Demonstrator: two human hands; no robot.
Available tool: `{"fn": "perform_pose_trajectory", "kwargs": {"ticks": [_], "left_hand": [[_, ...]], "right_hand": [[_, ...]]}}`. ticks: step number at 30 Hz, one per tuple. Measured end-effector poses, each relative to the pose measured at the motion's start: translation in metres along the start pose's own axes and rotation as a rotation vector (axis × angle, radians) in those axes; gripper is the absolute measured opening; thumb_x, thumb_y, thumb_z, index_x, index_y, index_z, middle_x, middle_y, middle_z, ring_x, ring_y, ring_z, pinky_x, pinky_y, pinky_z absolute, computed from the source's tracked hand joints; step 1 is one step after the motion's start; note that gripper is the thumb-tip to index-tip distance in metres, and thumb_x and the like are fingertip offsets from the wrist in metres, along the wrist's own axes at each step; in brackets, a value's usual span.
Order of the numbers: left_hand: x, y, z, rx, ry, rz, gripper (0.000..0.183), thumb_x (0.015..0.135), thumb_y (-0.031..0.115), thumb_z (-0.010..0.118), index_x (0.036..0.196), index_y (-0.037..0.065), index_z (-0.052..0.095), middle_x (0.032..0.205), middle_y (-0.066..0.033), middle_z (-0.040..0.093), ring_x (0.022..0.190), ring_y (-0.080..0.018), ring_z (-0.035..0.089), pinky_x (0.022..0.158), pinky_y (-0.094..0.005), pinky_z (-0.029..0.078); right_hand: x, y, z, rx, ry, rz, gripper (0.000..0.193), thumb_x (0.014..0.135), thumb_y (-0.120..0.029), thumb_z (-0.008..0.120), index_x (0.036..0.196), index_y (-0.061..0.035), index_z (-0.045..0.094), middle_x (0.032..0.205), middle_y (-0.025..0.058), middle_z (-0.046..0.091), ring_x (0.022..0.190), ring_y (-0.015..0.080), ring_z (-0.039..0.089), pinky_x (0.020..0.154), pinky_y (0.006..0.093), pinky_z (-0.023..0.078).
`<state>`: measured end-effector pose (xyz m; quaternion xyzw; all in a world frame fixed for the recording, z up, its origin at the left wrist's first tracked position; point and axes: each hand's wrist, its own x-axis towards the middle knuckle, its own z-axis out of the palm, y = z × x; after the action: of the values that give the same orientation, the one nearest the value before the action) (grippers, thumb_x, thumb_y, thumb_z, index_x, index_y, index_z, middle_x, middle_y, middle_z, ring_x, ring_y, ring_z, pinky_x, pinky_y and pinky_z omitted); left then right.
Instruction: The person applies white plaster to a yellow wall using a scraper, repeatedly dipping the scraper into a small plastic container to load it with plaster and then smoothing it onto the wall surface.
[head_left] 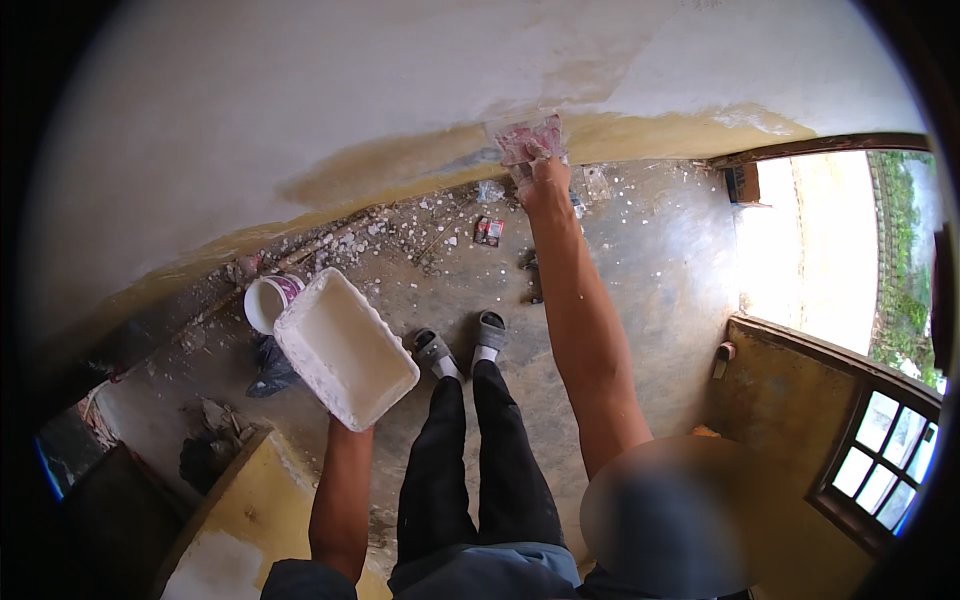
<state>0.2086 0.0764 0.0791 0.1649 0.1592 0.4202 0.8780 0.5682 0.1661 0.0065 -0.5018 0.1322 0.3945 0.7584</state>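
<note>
My right hand (546, 172) is stretched out to the wall, its fingers closed on a flat, reddish plaster spreader (522, 140) smeared with white. The spreader lies against the lower wall (420, 160), where the white skim coat meets a bare yellowish band. On my left, a rectangular white tub (350, 350) with a plaster-crusted rim rests on my left hand (350, 437). That hand supports it from beneath, so its fingers are hidden. Pale, creamy plaster covers the inside of the tub.
A white bucket (268, 303) stands on the floor beyond the tub, beside a dark bag (272, 368). White crumbs and a red packet (488, 232) lie along the wall's foot. A doorway (810, 250) opens at right; a low yellow wall (250, 500) rises at lower left.
</note>
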Motion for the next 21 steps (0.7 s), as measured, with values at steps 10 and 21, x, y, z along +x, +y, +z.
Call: {"fn": "perform_pose_trajectory", "kwargs": {"ticks": [10,21], "left_hand": [[-0.041,-0.006,-0.014,-0.199,0.311,-0.113,0.055,0.093,0.046,0.047,0.137,0.014,0.041,0.129,-0.017,0.051,0.111,-0.0378,0.054,0.097,-0.0539,0.042],[-0.068,-0.029,0.0,-0.332,0.295,0.003,0.054,0.095,0.044,0.044,0.139,0.014,0.039,0.134,-0.0183,0.047,0.115,-0.0393,0.051,0.099,-0.0546,0.039]], "right_hand": [[-0.071,-0.106,0.111,-0.025,-0.187,-0.133,0.014,0.09,0.004,0.042,0.102,0.0106,0.045,0.104,0.0216,0.053,0.101,0.0343,0.057,0.097,0.0508,0.049],[-0.166,-0.194,0.163,-0.065,-0.734,-0.303,0.005,0.086,0.001,0.051,0.089,0.0043,0.05,0.098,0.022,0.052,0.101,0.0396,0.054,0.093,0.0527,0.051]]}}
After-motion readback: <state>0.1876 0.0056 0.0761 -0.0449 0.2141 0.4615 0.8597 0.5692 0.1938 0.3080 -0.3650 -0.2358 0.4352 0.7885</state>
